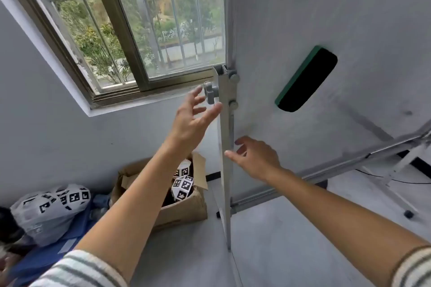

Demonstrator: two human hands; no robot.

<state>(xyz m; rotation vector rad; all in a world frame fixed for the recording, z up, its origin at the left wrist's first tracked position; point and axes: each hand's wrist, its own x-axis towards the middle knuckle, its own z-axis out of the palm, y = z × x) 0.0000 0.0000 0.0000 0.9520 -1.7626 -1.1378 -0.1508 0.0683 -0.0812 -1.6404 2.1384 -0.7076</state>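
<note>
A whiteboard (326,7) on a metal stand fills the right half of the view. Its grey upright post (225,147) carries a grey clamp knob (211,92) on its left side. My left hand (191,119) reaches up with fingers spread, fingertips right beside the knob, holding nothing. My right hand (256,158) hovers lower with relaxed fingers, close to the board's left edge and the post. A green-backed black eraser (307,78) sticks to the board surface above my right hand.
A barred window (140,25) is behind the post. On the floor lie a cardboard box (182,212) holding marker-patterned balls, a grey bag (46,212) with more of them, and blue material. The stand's lower rail (326,175) and legs run rightward.
</note>
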